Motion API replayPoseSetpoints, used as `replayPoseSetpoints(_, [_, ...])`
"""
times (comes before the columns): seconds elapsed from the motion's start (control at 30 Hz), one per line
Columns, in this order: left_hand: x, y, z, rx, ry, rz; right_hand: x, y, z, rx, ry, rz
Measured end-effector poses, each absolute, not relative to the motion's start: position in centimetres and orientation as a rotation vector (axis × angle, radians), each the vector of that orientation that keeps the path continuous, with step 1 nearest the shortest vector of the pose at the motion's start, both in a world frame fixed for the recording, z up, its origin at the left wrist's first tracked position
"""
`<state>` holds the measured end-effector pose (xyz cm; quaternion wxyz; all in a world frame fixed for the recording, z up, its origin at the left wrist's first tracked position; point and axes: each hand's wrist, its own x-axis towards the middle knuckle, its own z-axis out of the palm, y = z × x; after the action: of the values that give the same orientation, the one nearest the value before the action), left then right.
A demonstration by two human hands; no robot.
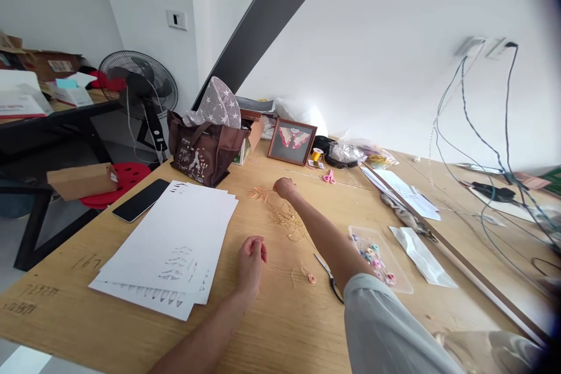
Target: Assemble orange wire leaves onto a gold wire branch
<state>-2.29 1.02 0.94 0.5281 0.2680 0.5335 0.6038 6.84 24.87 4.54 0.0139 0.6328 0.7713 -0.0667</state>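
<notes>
My right hand [286,187] reaches far across the wooden table, its fingers bent down and closed; whatever is in them is hidden. Just left of it lie orange leaf-shaped pieces [259,193]. Below it spreads a loose tangle of gold wire [287,219]. My left hand [252,260] rests nearer to me, right of the paper sheets, with fingers curled and the thumb against them; I cannot make out anything held there. Between my arms lie a small orange thread bobbin [311,279] and a pair of black-handled scissors [329,278].
Paper sheets with pencil drawings [175,228] overlap a phone [141,200] at left. A clear tray [401,272] of coloured bobbins sits right of my right arm. Behind stand a brown bag [204,152], a framed butterfly [291,141] and pink scissors [329,177]. Cables [473,123] hang at right.
</notes>
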Motion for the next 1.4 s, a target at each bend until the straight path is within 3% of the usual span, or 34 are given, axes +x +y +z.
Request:
replayPoseSetpoints(0.23, [-2.2, 1.1, 0.9, 0.622, 1.269, 1.450, 8.7, 23.3, 4.9, 1.964, 2.600, -0.114])
replayPoseSetpoints(0.63, [-2.2, 1.0, 1.1, 0.661, 1.282, 1.452, 12.7, 16.4, 4.4, 1.508, 2.731, -0.170])
replayPoseSetpoints(0.97, [-2.2, 1.0, 1.2, 0.651, 1.268, 1.462, 9.5, 21.9, 4.8, 1.796, 2.692, -0.042])
replayPoseSetpoints(1.4, [-2.3, 1.2, 1.2, 0.603, 1.279, 1.438, 7.2, 24.6, 2.9, 1.863, 2.707, -0.217])
